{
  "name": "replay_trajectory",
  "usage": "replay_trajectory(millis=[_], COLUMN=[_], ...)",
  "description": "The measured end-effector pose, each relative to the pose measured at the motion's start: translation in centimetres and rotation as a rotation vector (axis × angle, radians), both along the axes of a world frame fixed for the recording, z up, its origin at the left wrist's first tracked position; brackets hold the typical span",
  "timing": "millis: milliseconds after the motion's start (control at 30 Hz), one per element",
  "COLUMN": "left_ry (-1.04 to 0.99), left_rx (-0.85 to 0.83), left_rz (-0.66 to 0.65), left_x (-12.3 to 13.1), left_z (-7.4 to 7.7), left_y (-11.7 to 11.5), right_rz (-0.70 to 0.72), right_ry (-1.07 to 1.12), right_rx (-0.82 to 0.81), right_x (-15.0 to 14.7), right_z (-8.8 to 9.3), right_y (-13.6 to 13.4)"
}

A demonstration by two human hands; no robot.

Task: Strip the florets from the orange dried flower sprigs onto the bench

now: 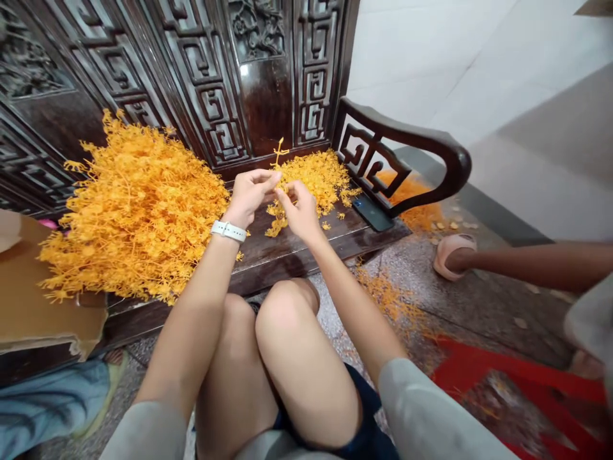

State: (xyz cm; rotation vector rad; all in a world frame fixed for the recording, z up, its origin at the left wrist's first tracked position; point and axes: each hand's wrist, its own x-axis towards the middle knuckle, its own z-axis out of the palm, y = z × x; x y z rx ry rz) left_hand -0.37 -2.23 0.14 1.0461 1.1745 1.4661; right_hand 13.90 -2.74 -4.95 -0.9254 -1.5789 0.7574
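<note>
My left hand (249, 195), with a white watch on its wrist, and my right hand (299, 209) meet above the dark wooden bench seat (268, 252). Both pinch a small orange plastic sprig (279, 155) that sticks up between the fingertips. A big heap of orange plastic sprigs (136, 211) lies on the seat to the left. A smaller pile of sprigs (316, 179) lies just behind my hands. My bare knees are below, in front of the bench.
A dark phone (372, 213) lies on the seat by the carved armrest (407, 153). Cardboard (38, 313) sits at the left. Another person's leg with a pink slipper (453, 252) reaches in from the right. Orange bits litter the floor near a red plastic object (502, 377).
</note>
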Motion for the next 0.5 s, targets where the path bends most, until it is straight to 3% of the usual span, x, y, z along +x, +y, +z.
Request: replay_trajectory(millis=[133, 267, 333, 433, 500], left_ry=[0.018, -0.12, -0.213, -0.322, -0.404], left_rx=[0.061, -0.044, -0.118, -0.14, -0.118], left_rz=[0.106, 0.273, 0.397, 0.379, 0.365], left_x=[1.2, 1.2, 0.2, -1.7, -2.8], left_z=[-0.4, -1.2, -1.7, -2.4, -2.7], left_y=[1.0, 3.0, 4.0, 4.8, 5.2], right_rz=[-0.013, -0.083, 0.008, 0.143, 0.09], right_ry=[-0.012, -0.17, -0.263, -0.278, -0.213], right_rx=[0.098, 0.271, 0.42, 0.508, 0.5], right_x=[0.7, -0.1, -0.6, -0.6, 0.0], right_z=[0.1, 0.3, 0.7, 1.7, 2.5], right_y=[-0.4, -3.9, -6.0, -7.6, -7.4])
